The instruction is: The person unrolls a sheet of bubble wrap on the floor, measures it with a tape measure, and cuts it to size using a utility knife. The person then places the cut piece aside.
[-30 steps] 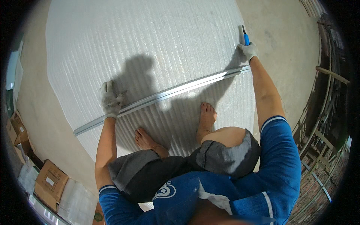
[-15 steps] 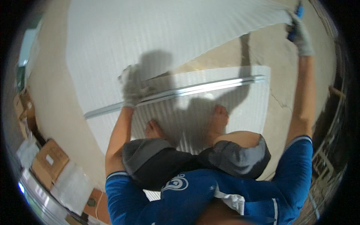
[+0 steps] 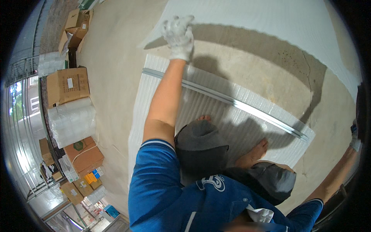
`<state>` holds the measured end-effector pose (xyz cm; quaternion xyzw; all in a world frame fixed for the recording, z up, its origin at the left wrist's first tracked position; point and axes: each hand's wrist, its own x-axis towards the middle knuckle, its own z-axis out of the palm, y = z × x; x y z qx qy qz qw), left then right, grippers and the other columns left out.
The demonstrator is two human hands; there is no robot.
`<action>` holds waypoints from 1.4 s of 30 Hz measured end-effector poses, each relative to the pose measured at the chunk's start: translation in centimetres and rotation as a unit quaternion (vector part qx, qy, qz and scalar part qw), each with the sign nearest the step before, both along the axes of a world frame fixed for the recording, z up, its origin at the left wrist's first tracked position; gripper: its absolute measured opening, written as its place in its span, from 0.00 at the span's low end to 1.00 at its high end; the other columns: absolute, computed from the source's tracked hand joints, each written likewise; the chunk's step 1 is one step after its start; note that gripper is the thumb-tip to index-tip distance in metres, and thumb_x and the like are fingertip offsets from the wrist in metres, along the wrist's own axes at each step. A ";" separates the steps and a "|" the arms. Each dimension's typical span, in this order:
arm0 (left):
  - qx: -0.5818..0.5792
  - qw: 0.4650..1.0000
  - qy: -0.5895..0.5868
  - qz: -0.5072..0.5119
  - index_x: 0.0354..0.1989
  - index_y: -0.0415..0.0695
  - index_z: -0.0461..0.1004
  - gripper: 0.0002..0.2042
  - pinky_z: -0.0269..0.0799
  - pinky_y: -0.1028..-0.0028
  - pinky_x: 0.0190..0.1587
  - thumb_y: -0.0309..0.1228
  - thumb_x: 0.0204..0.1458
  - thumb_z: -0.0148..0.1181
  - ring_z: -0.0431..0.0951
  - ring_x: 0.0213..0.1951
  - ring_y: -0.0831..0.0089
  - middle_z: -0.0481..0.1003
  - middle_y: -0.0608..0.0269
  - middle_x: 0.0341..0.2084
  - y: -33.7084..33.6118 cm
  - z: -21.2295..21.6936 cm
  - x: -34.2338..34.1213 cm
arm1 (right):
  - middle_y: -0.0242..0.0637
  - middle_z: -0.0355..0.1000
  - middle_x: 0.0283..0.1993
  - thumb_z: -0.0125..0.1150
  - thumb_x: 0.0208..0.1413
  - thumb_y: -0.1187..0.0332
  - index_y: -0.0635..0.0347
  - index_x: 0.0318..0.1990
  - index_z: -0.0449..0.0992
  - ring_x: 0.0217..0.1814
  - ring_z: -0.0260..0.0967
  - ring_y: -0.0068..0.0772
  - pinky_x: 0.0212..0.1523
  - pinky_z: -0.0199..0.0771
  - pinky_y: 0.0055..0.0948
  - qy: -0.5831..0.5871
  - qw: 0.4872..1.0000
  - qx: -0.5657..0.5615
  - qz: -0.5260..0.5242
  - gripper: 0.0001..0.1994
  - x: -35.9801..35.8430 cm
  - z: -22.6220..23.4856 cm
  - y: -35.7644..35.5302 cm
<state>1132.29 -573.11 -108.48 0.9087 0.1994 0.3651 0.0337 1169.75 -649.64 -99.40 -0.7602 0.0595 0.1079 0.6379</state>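
The gloved left hand (image 3: 178,36), fingers curled onto the near edge of the large white corrugated sheet (image 3: 270,23), reaches out at about eleven o'clock from the squatting body. The cut strip (image 3: 216,112) underfoot carries a metal straightedge (image 3: 228,101), long axis running ten to four o'clock. The right hand (image 3: 355,142), far at three o'clock, is cropped; I cannot tell its grip.

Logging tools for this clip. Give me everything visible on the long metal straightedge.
The metal straightedge is a long, slim, silvery bar, shiny like aluminium, with a lengthwise ridge. It lies flat and diagonal across the white corrugated sheet piece on the concrete floor, running from upper left to the piece's lower right edge. The left forearm passes over its left end; whether they touch is unclear. Neither hand grips it, and the bare feet sit just short of it.
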 end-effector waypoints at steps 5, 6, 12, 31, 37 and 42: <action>0.058 0.993 0.065 0.084 0.44 0.59 0.80 0.16 0.66 0.60 0.57 0.31 0.45 0.55 0.73 0.52 0.56 0.78 0.57 0.46 4.1 1.3 -0.3 | 0.21 0.62 0.28 0.51 0.66 0.59 0.46 0.62 0.70 0.21 0.51 0.11 0.21 0.52 0.13 0.052 0.997 -0.032 -0.046 0.19 -2.6 -3.2 -3.4; 0.026 0.989 0.094 0.110 0.44 0.59 0.80 0.17 0.66 0.60 0.57 0.31 0.45 0.55 0.73 0.52 0.55 0.77 0.56 0.47 4.5 0.6 -1.1 | 0.19 0.61 0.26 0.53 0.65 0.59 0.47 0.60 0.72 0.20 0.51 0.11 0.21 0.52 0.13 0.042 0.997 -0.065 -0.032 0.18 -3.1 -4.0 -3.9; 0.004 0.977 0.195 0.088 0.46 0.64 0.80 0.22 0.59 0.57 0.61 0.28 0.40 0.57 0.67 0.58 0.58 0.72 0.59 0.53 2.8 -4.9 -7.6 | 0.17 0.59 0.18 0.67 0.56 0.56 0.50 0.36 0.77 0.14 0.51 0.13 0.15 0.52 0.18 0.119 0.973 -0.196 -0.040 0.10 -8.2 -8.2 -2.8; -0.098 0.827 0.465 -0.302 0.52 0.49 0.73 0.21 0.69 0.57 0.49 0.36 0.48 0.64 0.74 0.47 0.56 0.74 0.59 0.44 -15.6 -12.4 -8.8 | 0.19 0.60 0.15 0.73 0.49 0.56 0.45 0.24 0.70 0.11 0.51 0.15 0.12 0.53 0.20 0.161 0.965 -0.173 -0.116 0.15 -14.9 -11.4 1.7; -0.103 0.856 0.395 -0.317 0.49 0.50 0.72 0.18 0.65 0.56 0.52 0.32 0.47 0.61 0.71 0.49 0.58 0.72 0.62 0.44 -18.6 -14.5 -9.1 | 0.18 0.61 0.17 0.70 0.52 0.55 0.46 0.28 0.73 0.13 0.52 0.13 0.15 0.52 0.19 0.135 0.975 -0.153 -0.093 0.12 -15.3 -10.8 2.4; -0.079 0.869 0.381 -0.307 0.49 0.50 0.72 0.18 0.65 0.56 0.52 0.32 0.47 0.60 0.70 0.50 0.58 0.71 0.64 0.44 -18.8 -15.5 -7.8 | 0.18 0.60 0.18 0.70 0.52 0.56 0.46 0.28 0.73 0.14 0.52 0.13 0.15 0.52 0.20 0.172 0.965 -0.178 -0.093 0.12 -12.2 -9.2 1.5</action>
